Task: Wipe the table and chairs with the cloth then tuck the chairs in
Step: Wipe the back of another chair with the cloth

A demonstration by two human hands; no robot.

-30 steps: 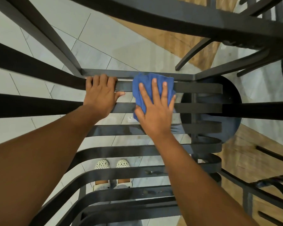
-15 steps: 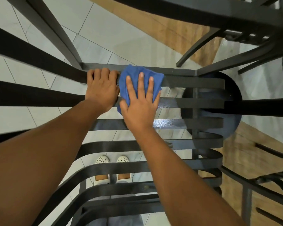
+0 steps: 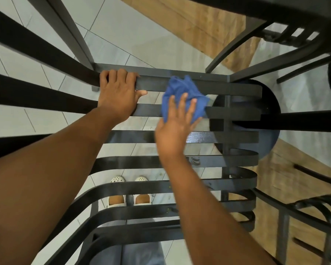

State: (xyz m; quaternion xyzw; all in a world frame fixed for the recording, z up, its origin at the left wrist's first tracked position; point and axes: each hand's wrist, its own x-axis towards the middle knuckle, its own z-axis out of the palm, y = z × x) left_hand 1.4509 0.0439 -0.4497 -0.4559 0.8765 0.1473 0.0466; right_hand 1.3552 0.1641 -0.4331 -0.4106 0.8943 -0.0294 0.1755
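Note:
I look straight down through a black slatted metal chair seat (image 3: 227, 137). A crumpled blue cloth (image 3: 182, 92) lies across the two far slats, right of centre. My right hand (image 3: 177, 123) presses flat on the cloth with straight, spread fingers. My left hand (image 3: 118, 92) rests on the far slats to the left, its fingers curled over the front slat and the thumb out to the right. A wet sheen shows on the slat just right of my right wrist.
A round black table base (image 3: 268, 142) stands under the seat's right side. Other black chairs (image 3: 294, 35) stand at top right and another chair (image 3: 313, 207) at lower right. The floor is grey tile with wood-look strips. My feet in white shoes (image 3: 129, 192) show below the slats.
My right hand has slid the cloth to the right along the far slats, away from my left hand, and the cloth has bunched up. The left hand has kept its place.

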